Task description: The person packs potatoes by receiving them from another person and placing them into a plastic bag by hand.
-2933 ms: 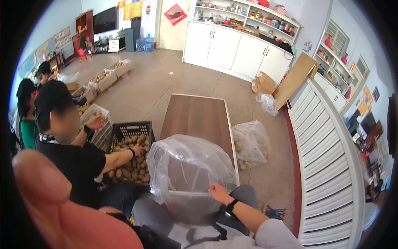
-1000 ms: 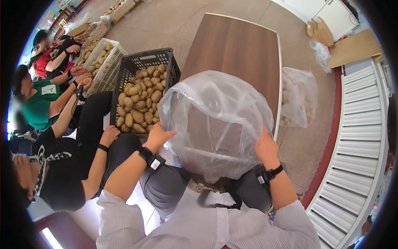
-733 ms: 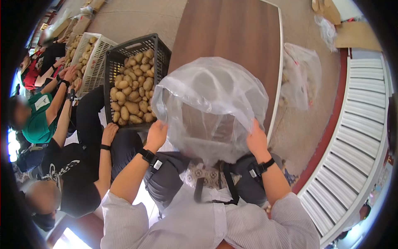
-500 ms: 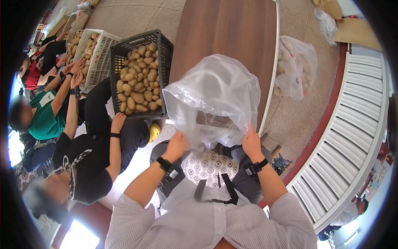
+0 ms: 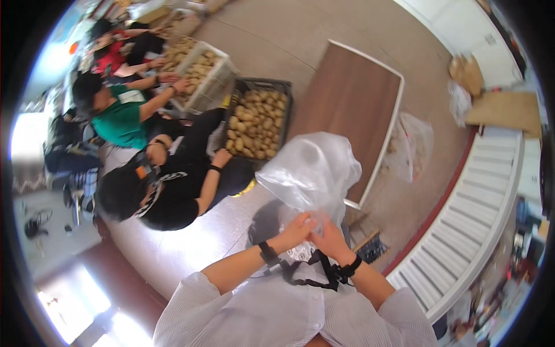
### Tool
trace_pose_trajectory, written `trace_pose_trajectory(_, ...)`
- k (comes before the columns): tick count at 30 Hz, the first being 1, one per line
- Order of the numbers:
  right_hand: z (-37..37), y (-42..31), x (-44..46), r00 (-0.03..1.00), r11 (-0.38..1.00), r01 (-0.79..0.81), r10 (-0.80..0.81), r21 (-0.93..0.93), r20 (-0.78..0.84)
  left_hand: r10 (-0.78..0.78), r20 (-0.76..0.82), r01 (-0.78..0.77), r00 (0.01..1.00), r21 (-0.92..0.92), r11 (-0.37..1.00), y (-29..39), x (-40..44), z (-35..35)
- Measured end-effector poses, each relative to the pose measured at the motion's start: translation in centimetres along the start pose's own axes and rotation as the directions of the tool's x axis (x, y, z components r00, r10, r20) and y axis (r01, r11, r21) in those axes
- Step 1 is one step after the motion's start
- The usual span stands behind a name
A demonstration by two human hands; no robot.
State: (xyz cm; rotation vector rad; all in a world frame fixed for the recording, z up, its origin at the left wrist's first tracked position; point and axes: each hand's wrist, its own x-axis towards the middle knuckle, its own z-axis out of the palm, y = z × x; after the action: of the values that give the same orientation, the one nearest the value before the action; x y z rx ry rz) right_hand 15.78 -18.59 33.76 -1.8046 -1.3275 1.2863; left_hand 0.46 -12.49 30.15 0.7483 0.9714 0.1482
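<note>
A large clear plastic bag [image 5: 315,168], puffed up, stretches from my lap over the near end of the brown table. Its gathered edge is between my two hands, which meet close together in front of my chest. My left hand [image 5: 296,231] is closed on the bag's edge, fingers pinched. Beside it, touching, my right hand [image 5: 330,237] also grips the bunched plastic. The fingertips are partly blurred and overlap the film. I see no contents through the part of the bag that shows.
A black crate of potatoes [image 5: 260,118] stands left of the brown table [image 5: 352,92]. Co-workers sit along the left, hands at a white crate of potatoes [image 5: 202,75]. At right are a filled plastic bag [image 5: 410,147] on the floor and a white radiator [image 5: 462,214].
My hands have come together from opposite sides of the bag's mouth, gathering its edge. The view has turned and tilted, showing more of the room at left.
</note>
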Motion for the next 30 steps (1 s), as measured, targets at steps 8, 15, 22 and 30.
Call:
trace_pose_trajectory(8,0.4,-3.4,1.4,0.952,0.909,0.246,-0.161,-0.336,0.262,0.15,-0.076,-0.129,0.986,0.234,0.964,3.7,-10.5,-2.0)
trace_pose_trajectory(15,6.5,-9.9,1.8,0.574,0.624,0.659,-0.056,-0.42,0.817,0.029,-0.468,-0.074,0.883,-0.079,0.994,-4.4,-20.3,-5.3)
trace_pose_trajectory(22,21.0,-13.7,0.5,-0.007,0.453,0.891,-0.057,0.033,0.998,0.118,-0.445,-0.283,0.887,-0.325,0.902,-10.9,-30.6,-9.2)
trace_pose_trajectory(30,43.5,-28.5,-5.6,0.049,0.534,0.814,0.331,-0.23,0.942,0.082,-0.579,-0.524,0.812,-0.658,0.541,-21.9,-43.0,-21.2)
